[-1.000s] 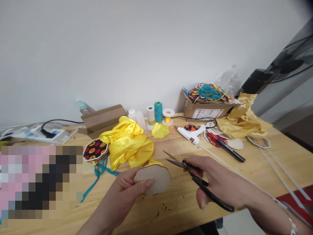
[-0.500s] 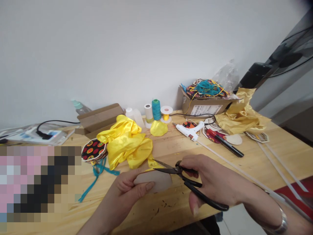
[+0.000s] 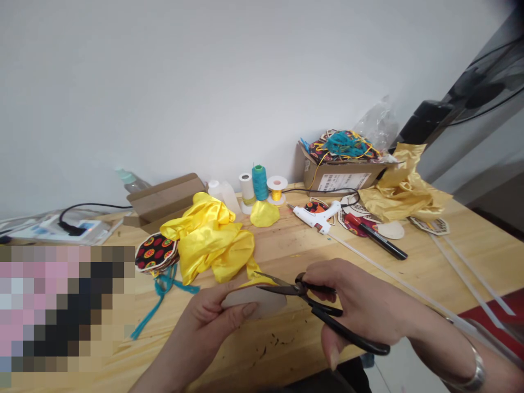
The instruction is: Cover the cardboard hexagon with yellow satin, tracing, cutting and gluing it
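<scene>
My left hand (image 3: 213,319) pinches a pale rounded wooden piece (image 3: 264,303) near the table's front edge, with yellow satin cloth (image 3: 210,243) trailing from its far side. Black scissors (image 3: 315,308) are gripped in my right hand (image 3: 360,311). Their blades lie across the top edge of the wooden piece where the yellow cloth meets it. The blades are slightly apart.
On the wooden table (image 3: 470,245) lie a patterned fabric disc (image 3: 155,252), teal cord (image 3: 158,303), thread spools (image 3: 260,185), a white glue gun (image 3: 319,215), a black-red pen (image 3: 376,236), gold cloth (image 3: 403,188), a cardboard box of scraps (image 3: 341,166) and thin white sticks (image 3: 466,278).
My right hand has brought the scissors leftward from open air onto the top edge of the wooden piece. My left hand tilted the piece flatter, and the view shifted slightly.
</scene>
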Tool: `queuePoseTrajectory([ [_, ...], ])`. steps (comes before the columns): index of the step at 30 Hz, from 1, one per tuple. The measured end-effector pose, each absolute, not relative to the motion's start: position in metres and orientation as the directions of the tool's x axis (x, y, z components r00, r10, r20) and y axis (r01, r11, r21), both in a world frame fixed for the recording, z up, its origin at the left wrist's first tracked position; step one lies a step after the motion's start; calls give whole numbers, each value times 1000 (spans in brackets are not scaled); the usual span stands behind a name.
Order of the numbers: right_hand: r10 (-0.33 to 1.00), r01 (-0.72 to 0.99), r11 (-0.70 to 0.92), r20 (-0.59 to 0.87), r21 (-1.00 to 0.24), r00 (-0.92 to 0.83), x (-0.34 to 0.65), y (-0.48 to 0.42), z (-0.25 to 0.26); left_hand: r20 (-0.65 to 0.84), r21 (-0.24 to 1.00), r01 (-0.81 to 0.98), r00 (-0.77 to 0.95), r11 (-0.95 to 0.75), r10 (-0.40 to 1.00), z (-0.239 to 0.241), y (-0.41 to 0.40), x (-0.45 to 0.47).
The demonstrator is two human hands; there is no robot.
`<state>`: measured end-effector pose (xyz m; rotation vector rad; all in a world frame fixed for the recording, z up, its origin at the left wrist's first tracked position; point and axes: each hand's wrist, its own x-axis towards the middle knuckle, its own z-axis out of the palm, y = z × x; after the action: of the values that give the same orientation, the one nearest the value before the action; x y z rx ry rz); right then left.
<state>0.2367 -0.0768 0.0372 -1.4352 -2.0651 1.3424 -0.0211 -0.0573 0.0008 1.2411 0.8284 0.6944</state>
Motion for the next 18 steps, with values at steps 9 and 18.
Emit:
queuePoseTrajectory([
  [9,850,594,27,-294,-804,-437,234,-77,42,-166,981,2,523,193,836,2,-56,-20],
  [18,808,535,-50,-350,-843,-475,236,-77,38,-172,978,-20,494,209,852,2,-57,-20],
])
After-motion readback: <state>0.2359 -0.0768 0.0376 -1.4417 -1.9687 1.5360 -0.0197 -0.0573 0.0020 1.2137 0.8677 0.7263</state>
